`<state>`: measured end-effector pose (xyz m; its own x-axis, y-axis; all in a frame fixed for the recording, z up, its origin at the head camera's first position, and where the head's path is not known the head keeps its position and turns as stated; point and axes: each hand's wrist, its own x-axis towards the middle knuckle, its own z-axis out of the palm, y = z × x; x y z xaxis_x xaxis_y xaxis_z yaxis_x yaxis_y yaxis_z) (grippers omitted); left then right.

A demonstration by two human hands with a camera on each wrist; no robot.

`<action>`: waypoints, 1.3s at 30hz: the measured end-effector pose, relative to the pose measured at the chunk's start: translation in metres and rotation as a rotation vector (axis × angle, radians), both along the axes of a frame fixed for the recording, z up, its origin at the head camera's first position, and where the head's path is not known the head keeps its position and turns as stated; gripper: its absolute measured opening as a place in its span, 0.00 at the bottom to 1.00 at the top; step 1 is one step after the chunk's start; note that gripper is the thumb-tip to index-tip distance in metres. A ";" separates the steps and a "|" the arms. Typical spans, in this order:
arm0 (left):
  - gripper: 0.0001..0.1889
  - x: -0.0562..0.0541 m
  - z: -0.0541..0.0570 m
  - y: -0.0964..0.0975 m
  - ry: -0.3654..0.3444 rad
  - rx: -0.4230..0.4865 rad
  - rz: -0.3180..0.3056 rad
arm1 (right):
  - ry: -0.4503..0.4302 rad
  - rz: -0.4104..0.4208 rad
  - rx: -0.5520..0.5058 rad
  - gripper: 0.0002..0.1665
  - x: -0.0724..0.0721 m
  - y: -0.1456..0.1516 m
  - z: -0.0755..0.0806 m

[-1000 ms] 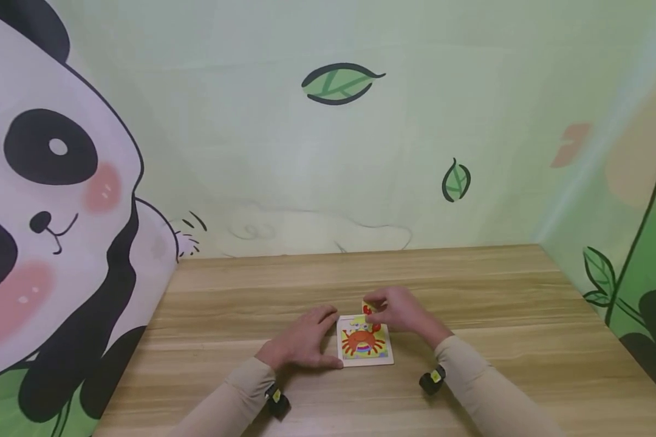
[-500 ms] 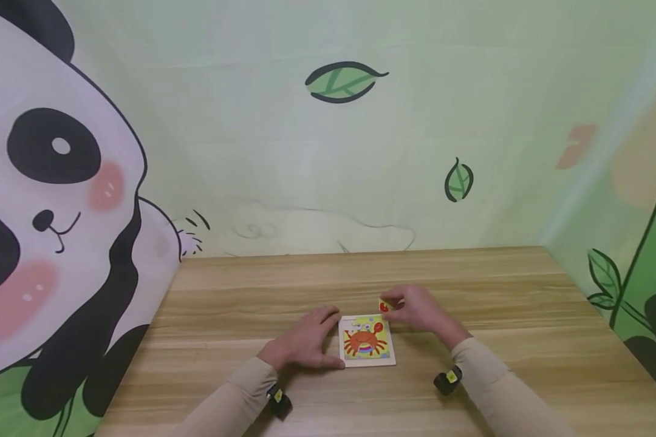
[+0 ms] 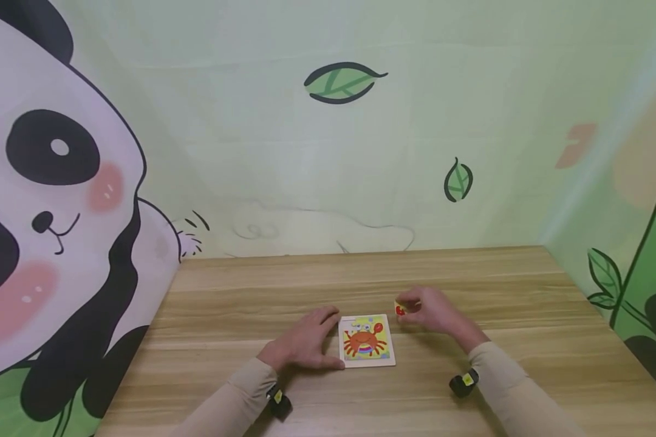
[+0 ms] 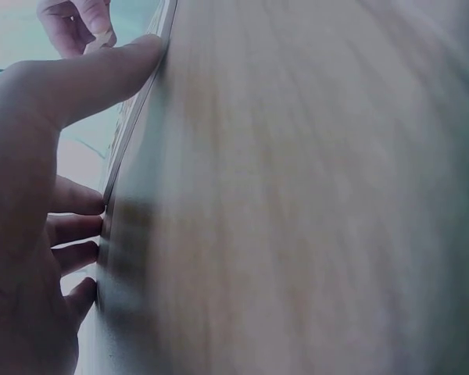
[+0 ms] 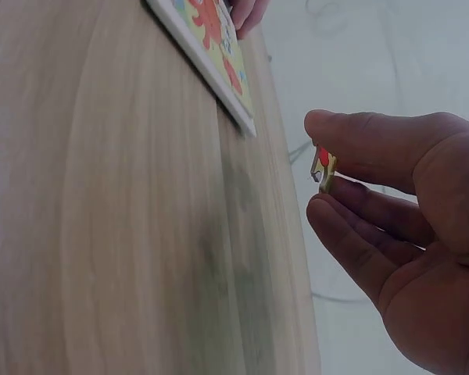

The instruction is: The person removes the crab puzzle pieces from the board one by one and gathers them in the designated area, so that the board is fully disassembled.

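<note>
A square puzzle board (image 3: 366, 341) with a white frame and a red crab on yellow lies flat on the wooden table. At its upper left the picture shows a pale patch. My left hand (image 3: 306, 340) rests along the board's left side, its thumb at the near corner and its fingers by the far corner; in the left wrist view the thumb (image 4: 102, 78) lies at the board's edge. To the right of the board, my right hand (image 3: 434, 309) pinches a small red and yellow puzzle piece (image 5: 324, 166) between thumb and fingers, held above the table.
The wooden table (image 3: 240, 291) runs back to a pale green wall (image 3: 240, 121) with painted leaves. A large painted panda (image 3: 87, 243) covers the left wall. Each wrist carries a small black camera, such as the right one (image 3: 463, 383).
My right hand has moved right with the puzzle piece, from over the board's upper right corner to beside the board. My left hand stays against the board.
</note>
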<state>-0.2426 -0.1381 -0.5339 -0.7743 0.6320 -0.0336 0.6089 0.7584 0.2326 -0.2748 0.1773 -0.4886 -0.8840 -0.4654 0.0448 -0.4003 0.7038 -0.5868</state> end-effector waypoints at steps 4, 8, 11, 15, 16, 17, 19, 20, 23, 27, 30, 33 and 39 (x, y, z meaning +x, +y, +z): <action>0.57 0.000 0.000 -0.001 -0.003 0.009 -0.010 | 0.003 0.000 0.003 0.23 0.000 0.006 -0.001; 0.56 -0.001 0.000 -0.002 0.004 0.004 -0.021 | 0.017 -0.007 0.021 0.23 -0.001 0.011 -0.004; 0.56 0.000 0.001 -0.003 0.006 0.001 -0.024 | 0.022 -0.006 0.026 0.24 -0.002 0.014 -0.006; 0.56 0.001 0.001 -0.003 0.008 0.003 -0.021 | 0.012 -0.005 0.024 0.24 -0.003 0.021 -0.009; 0.56 0.001 0.001 -0.003 0.011 0.003 -0.021 | 0.011 -0.006 0.028 0.24 -0.004 0.023 -0.010; 0.56 0.001 0.001 -0.003 0.016 0.004 -0.021 | 0.012 -0.004 0.031 0.24 -0.004 0.026 -0.010; 0.56 0.000 0.001 -0.002 0.019 0.002 -0.019 | 0.017 -0.006 0.046 0.24 -0.004 0.030 -0.012; 0.56 0.000 0.000 -0.002 0.021 -0.001 -0.019 | 0.021 -0.008 0.055 0.24 -0.004 0.031 -0.012; 0.56 0.000 0.000 -0.002 0.018 -0.008 -0.018 | 0.031 -0.024 0.081 0.24 -0.003 0.034 -0.014; 0.56 -0.001 0.001 -0.002 0.021 -0.005 -0.021 | 0.022 -0.048 0.095 0.23 -0.003 0.036 -0.015; 0.56 0.000 0.001 -0.002 0.025 -0.005 -0.027 | 0.018 -0.058 0.100 0.23 -0.004 0.038 -0.016; 0.56 0.000 0.001 -0.001 0.025 -0.007 -0.029 | 0.005 -0.069 0.097 0.23 -0.004 0.038 -0.017; 0.56 0.000 0.000 -0.002 0.024 0.002 -0.028 | -0.012 -0.076 0.086 0.23 -0.006 0.039 -0.020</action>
